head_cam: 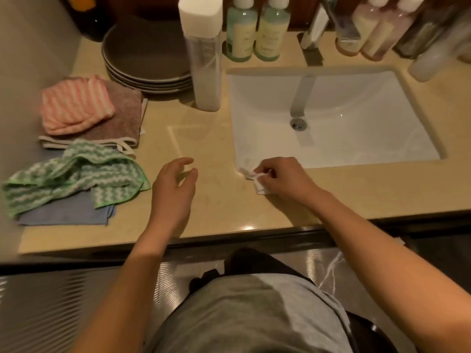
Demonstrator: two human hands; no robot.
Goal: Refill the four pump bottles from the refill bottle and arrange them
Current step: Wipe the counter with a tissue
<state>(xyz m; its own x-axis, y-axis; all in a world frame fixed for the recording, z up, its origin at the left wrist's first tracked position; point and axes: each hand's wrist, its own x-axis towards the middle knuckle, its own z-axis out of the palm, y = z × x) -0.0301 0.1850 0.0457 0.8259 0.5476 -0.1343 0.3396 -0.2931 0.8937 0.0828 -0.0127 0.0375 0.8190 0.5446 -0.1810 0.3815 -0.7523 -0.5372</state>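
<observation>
Pinching a crumpled white tissue between thumb and fingertips, the right hand sits on the counter at the near left corner of the sink. The left hand hovers just left of it, holding nothing, its fingers loosely spread and slightly curled. The tall refill bottle with a white cap stands upright just left of the sink, beside a stack of plates. Two green bottles stand side by side at the far edge, and two pink bottles stand to the right, beyond the tap. At the left lie a pink striped cloth on a brown cloth, and nearer a green zigzag cloth over a blue cloth.
</observation>
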